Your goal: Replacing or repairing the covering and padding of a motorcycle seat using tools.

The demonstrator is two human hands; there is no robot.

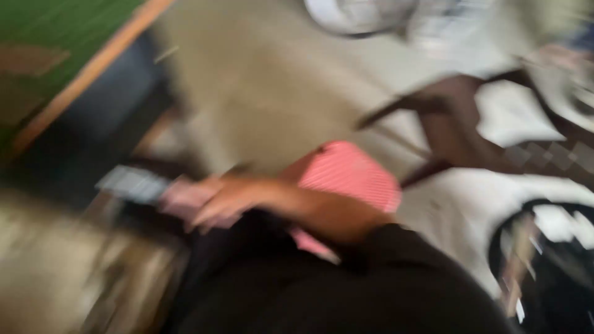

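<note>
Filling the bottom of the view nearest the lens: a black sleeve (346, 291), too blurred for detail. Lying left of the grip: a tan blurred mass (68, 266), with a green surface edged in orange wood (74, 49) far above it. Reaching leftward across the middle: one hand (226, 201), fingers stretched out and loosely spread, apparently not clasping; whether it is the left or the right, cannot tell. Touching or overlapping a pale pink thing (182, 196) at the fingertips, with a grey striped object (133, 184) just beyond. Sitting right behind the wrist: a pink ribbed object (352, 173). Standing well right: dark wooden legs (445, 124).
</note>
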